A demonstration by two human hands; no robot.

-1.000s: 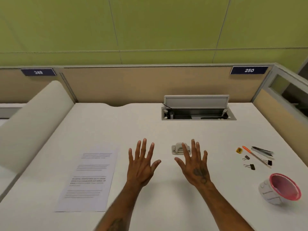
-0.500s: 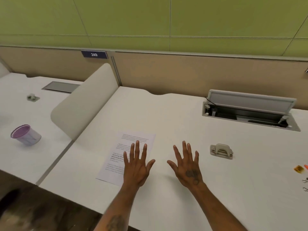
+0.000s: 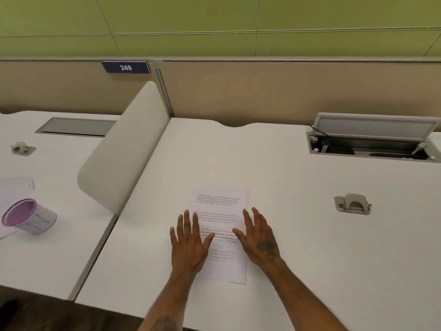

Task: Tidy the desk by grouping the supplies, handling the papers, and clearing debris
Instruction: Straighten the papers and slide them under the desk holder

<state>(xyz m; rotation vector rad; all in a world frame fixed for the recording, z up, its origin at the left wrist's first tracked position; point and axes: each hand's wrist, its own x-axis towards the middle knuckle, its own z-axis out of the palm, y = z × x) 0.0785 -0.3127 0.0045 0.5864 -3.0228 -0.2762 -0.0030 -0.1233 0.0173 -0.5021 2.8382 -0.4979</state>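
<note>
A printed sheet of paper (image 3: 220, 211) lies flat on the white worktop (image 3: 286, 235). Both hands are over the sheet, palms down, fingers spread wide, holding nothing. The left hand (image 3: 189, 242) covers the sheet's left edge. The right hand (image 3: 259, 240) covers the sheet's right edge. The middle of the sheet shows between the two hands. I cannot tell if the hands press on the sheet or float just above it. A grey hole punch (image 3: 353, 204) sits well to the right of the sheet. Behind the hole punch, an open cable box (image 3: 372, 144) is set into the worktop. Far to the left of the sheet, past a white divider (image 3: 124, 149), a cup with a purple rim (image 3: 28, 216) lies tipped on the next worktop.
</note>
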